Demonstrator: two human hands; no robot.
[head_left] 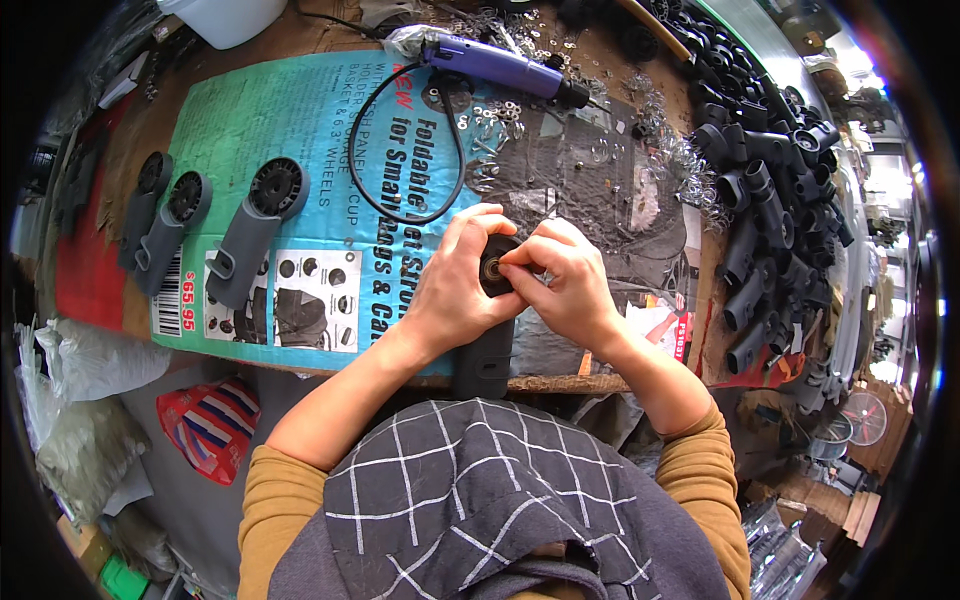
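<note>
Dark grey plastic bracket (487,340), round toothed hub at its far end, flat stem at the near desk (130,150) edge | long axis runs near to far, hub pointing away | left hand (455,290) fingers clasp the hub's left side | right hand (562,285) fingers pinch a small ring at the hub's centre | three matching brackets (200,235) lie far left.

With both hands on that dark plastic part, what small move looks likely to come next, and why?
Probably pressing the small ring down into the round hub. The right hand pinches it at the centre of the dark plastic part, while the left hand steadies that part at the bench edge. Whether the ring is seated cannot be told.
</note>
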